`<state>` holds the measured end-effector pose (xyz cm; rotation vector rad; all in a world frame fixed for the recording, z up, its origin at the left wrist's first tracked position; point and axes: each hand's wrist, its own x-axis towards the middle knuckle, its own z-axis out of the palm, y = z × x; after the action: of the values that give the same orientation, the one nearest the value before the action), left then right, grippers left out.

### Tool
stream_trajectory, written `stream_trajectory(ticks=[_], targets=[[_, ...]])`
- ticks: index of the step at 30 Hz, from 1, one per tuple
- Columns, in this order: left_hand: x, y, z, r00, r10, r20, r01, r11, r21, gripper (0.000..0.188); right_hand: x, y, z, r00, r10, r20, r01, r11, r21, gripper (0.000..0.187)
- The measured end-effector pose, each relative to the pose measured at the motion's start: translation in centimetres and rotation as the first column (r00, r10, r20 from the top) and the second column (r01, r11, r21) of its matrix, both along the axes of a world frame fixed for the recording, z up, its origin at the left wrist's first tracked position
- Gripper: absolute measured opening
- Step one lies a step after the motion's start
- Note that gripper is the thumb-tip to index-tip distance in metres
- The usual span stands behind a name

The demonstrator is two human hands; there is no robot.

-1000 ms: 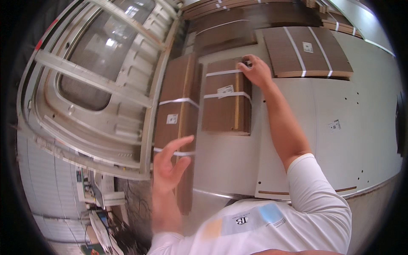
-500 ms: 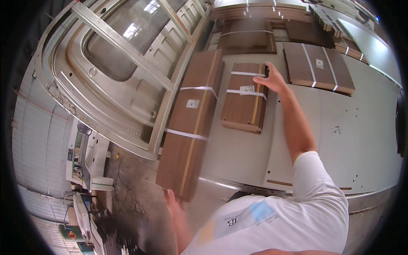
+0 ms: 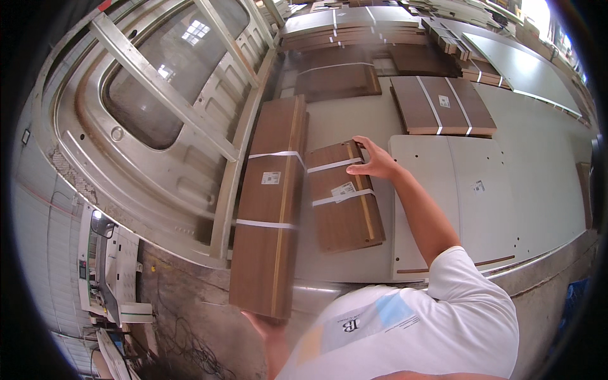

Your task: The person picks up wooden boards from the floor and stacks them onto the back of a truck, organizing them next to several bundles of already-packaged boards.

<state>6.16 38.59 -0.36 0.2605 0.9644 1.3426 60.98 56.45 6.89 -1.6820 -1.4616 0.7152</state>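
A long bundle of brown wood-grain boards (image 3: 259, 202), bound with two white straps, lies lengthwise beside the truck bed's side wall. Its near end sticks out past the bed edge, and my left hand (image 3: 266, 326) is under that end, thumb showing, other fingers mostly hidden. To its right is a shorter strapped bundle of brown boards (image 3: 339, 221) with a white label, set at a slant, its far left corner close against the long bundle. My right hand (image 3: 373, 161) grips this short bundle at its far right edge, thumb on top and fingers over the side.
The metal side wall (image 3: 145, 76) runs along the left. Pale panels (image 3: 443, 209) lie right of the short bundle. Farther off are a strapped brown stack (image 3: 443, 107), a dark bundle (image 3: 339, 73) and layered boards (image 3: 354, 28). Machinery (image 3: 107, 266) stands at lower left.
The short bundle has come nearer and turned, its far end swinging toward the long bundle, with my right hand on it. My left hand stays at the long bundle's near end. The view has shifted.
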Motion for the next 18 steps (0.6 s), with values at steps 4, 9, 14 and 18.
stream_trajectory(ticks=[4, 9, 14, 18], targets=[[-1.2, -0.2, -2.7, 0.994, 0.074, -0.075, -0.072, 0.997, 0.021, 0.093, -0.4, -0.5, 0.6, 0.995, -0.06, 0.083, 0.063, 0.997, -0.036, 0.103], [-1.6, -1.3, -2.8, 0.999, 0.01, -0.046, -0.005, 0.995, 0.097, 0.088, -1.5, -0.3, 2.4, 0.956, -0.084, 0.282, 0.073, 0.996, 0.051, 0.093], [0.2, -3.8, 1.2, 0.995, -0.091, -0.038, 0.094, 0.991, 0.099, 0.086, -3.9, 4.2, 5.1, 0.998, -0.049, 0.039, 0.045, 0.994, 0.099, 0.078], [2.4, -3.4, 6.6, 0.997, -0.028, -0.066, 0.035, 0.993, 0.111, 0.085, -6.1, 10.8, 5.3, 0.964, -0.021, -0.264, -0.02, 0.988, -0.154, 0.08]])
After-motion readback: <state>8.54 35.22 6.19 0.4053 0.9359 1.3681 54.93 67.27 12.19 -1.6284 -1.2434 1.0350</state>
